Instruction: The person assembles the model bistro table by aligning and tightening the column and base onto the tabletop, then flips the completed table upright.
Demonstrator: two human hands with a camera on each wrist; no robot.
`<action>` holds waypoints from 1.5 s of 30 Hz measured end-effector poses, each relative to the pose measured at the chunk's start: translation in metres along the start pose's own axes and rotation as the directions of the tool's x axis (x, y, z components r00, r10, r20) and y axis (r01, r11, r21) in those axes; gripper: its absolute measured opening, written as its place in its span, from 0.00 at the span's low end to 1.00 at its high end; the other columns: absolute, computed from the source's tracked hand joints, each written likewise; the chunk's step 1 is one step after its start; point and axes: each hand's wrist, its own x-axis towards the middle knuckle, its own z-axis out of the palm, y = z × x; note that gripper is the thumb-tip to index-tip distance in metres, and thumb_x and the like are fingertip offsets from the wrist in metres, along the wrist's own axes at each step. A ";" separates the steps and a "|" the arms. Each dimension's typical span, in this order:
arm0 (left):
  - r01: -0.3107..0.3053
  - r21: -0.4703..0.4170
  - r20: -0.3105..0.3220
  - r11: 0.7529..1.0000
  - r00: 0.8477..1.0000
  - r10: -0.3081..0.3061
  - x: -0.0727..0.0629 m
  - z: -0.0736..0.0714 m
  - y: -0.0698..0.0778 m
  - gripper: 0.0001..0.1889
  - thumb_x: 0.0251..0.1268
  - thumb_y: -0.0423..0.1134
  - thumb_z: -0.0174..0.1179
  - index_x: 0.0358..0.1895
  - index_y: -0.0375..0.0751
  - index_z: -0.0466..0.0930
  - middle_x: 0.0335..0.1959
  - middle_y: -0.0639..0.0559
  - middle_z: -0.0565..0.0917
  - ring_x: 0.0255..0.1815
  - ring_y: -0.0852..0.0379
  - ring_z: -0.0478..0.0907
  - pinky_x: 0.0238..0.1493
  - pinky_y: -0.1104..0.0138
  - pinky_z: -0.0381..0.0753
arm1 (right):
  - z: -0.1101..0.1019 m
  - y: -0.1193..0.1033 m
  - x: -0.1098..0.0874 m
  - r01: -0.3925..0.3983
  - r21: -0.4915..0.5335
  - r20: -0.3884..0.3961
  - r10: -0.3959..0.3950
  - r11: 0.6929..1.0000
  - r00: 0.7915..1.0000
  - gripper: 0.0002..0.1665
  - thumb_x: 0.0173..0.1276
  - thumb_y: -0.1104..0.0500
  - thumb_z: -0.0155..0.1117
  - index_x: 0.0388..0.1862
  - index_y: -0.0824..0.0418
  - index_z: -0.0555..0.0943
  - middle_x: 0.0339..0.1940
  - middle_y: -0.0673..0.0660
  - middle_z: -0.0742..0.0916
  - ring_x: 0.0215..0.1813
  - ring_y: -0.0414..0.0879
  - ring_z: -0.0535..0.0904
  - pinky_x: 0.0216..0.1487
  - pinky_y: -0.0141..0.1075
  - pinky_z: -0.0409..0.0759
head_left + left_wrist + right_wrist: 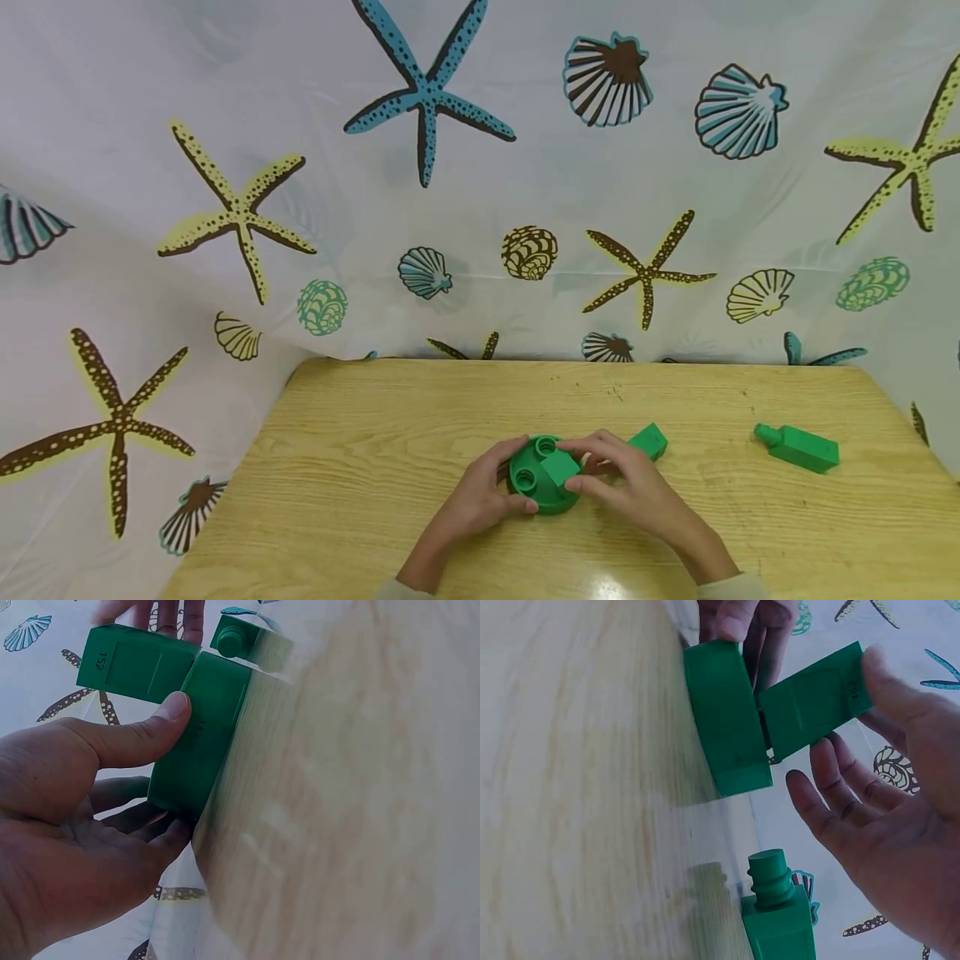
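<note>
A round green base [546, 497] with raised, threaded sockets on top rests on the table. My left hand [480, 493] grips its left rim, thumb in front and fingers behind. My right hand [633, 486] pinches a square green peg [560, 467] between thumb and fingers over the base's right side. In the right wrist view this peg [814, 701] leans at an angle, its lower end against the base's top; whether it sits in a socket is hidden. The left wrist view shows the number 152 on the peg [139, 664].
Behind my right hand lies another square green peg [650, 442], partly covered. Farther right, a third green peg [806, 448] lies with its threaded end pointing left. A cloth [480, 192] printed with starfish and shells hangs behind the wooden table [360, 467].
</note>
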 end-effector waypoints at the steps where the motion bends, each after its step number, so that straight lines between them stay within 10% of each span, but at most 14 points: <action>1: 0.002 -0.003 0.000 1.000 1.000 -0.002 0.000 0.000 0.000 0.45 0.57 0.27 0.75 0.77 0.28 0.60 0.75 0.34 0.66 0.76 0.38 0.65 0.74 0.49 0.67 | 0.000 0.000 0.000 0.001 0.008 0.001 -0.001 1.000 1.000 0.24 0.71 0.57 0.71 0.65 0.49 0.82 0.51 0.49 0.84 0.46 0.47 0.82 0.51 0.42 0.87; 9: 0.007 -0.010 -0.002 1.000 1.000 -0.007 -0.002 0.000 0.000 0.45 0.56 0.26 0.75 0.77 0.28 0.61 0.75 0.33 0.66 0.75 0.37 0.65 0.73 0.50 0.67 | 0.000 0.000 0.000 -0.027 0.169 0.038 0.021 0.985 0.999 0.24 0.73 0.61 0.68 0.66 0.66 0.79 0.64 0.64 0.83 0.66 0.51 0.80 0.64 0.45 0.79; 18: -0.002 -0.002 -0.002 1.000 1.000 0.002 -0.001 -0.001 0.000 0.45 0.57 0.26 0.75 0.77 0.28 0.61 0.74 0.33 0.67 0.75 0.39 0.66 0.73 0.51 0.68 | 0.006 0.000 0.006 -0.107 0.066 -0.086 0.113 0.992 0.990 0.22 0.66 0.52 0.76 0.57 0.55 0.82 0.52 0.50 0.87 0.53 0.47 0.86 0.59 0.50 0.83; 30: -0.014 -0.006 -0.006 1.000 1.000 0.014 -0.001 0.000 0.000 0.45 0.56 0.26 0.75 0.77 0.28 0.61 0.73 0.34 0.68 0.74 0.39 0.67 0.73 0.52 0.68 | 0.013 0.003 0.010 -0.020 -0.122 -0.112 0.007 0.992 0.994 0.29 0.69 0.51 0.74 0.68 0.50 0.81 0.48 0.46 0.84 0.48 0.44 0.84 0.50 0.40 0.87; 45: -0.011 -0.003 -0.009 1.000 1.000 0.011 -0.001 -0.001 0.001 0.45 0.56 0.27 0.76 0.77 0.27 0.61 0.73 0.33 0.67 0.74 0.37 0.67 0.72 0.49 0.69 | 0.006 0.003 0.009 -0.145 -0.077 -0.149 0.132 0.986 0.980 0.25 0.68 0.52 0.74 0.63 0.51 0.81 0.51 0.52 0.86 0.45 0.44 0.85 0.46 0.36 0.87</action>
